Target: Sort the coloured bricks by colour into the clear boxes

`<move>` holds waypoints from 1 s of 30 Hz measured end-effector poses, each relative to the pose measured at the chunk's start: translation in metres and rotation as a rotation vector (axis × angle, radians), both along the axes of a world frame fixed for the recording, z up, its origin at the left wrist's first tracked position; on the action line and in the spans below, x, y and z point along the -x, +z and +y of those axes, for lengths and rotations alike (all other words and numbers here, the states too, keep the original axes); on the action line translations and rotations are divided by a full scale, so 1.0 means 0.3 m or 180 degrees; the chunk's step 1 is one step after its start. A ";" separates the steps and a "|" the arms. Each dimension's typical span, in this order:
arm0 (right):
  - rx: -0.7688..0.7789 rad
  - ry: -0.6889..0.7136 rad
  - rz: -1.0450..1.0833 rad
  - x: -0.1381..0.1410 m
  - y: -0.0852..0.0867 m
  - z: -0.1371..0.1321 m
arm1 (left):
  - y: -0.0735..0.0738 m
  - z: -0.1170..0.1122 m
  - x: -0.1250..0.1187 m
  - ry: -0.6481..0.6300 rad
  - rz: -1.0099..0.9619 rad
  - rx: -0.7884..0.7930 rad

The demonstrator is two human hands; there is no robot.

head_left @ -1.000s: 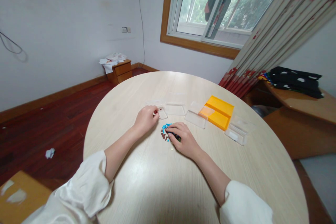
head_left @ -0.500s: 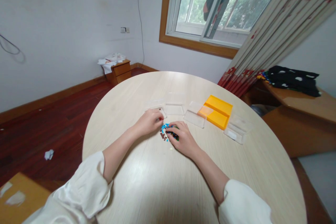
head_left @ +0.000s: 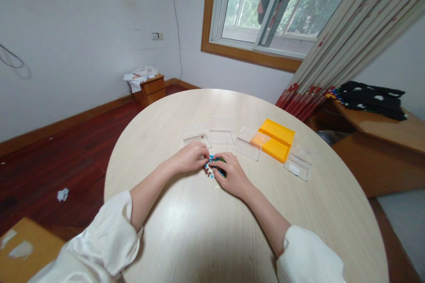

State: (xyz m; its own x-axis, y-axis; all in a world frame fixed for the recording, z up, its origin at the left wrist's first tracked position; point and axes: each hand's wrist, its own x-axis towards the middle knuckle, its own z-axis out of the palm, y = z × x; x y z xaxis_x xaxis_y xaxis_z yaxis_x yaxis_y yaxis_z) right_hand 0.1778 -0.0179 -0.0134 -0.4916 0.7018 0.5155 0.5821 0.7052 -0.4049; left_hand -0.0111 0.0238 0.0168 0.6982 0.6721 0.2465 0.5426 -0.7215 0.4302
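Small pieces in blue, brown, green and dark colours lie in a pile (head_left: 208, 171) on the round table (head_left: 186, 230). My left hand (head_left: 191, 157) is at the pile's left edge with its thumb and fingertips pinched together. Whatever is between those fingertips is too small to make out. From the right, my right hand (head_left: 231, 173) arches over the pile, its fingers and thumb apart, and covers part of the pieces. A clear plastic box (head_left: 196, 139), lid raised, stands just beyond my left hand, with a tiny dark piece in it.
More clear boxes stand behind the pile, one in the middle (head_left: 221, 138) and one to its right (head_left: 246, 149). Farther right lie an open yellow case (head_left: 278, 131) and another clear box (head_left: 298, 168). A pale bit (head_left: 217, 187) lies before my right hand.
My left hand has moved slightly right and down, from near the clear box to the edge of the pile. My right hand has barely moved.
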 end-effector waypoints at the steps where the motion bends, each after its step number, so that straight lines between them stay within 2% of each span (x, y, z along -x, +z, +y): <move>1: 0.0013 -0.0009 0.0008 0.000 0.001 0.000 | -0.001 0.001 0.000 0.0026 0.0005 0.0021; 19: 0.0017 0.0057 0.0018 -0.001 0.004 -0.005 | 0.010 -0.006 0.010 0.0023 -0.0060 0.0214; 30: 0.0308 0.0109 0.0031 0.006 0.015 -0.011 | 0.007 -0.007 0.008 0.0059 -0.0210 0.0232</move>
State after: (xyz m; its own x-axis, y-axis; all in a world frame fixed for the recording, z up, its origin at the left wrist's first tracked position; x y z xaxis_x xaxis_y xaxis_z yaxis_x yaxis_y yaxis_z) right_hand 0.1760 -0.0211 -0.0089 -0.5115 0.7314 0.4510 0.5540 0.6819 -0.4776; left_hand -0.0133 0.0217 0.0188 0.6694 0.7025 0.2416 0.5241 -0.6771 0.5165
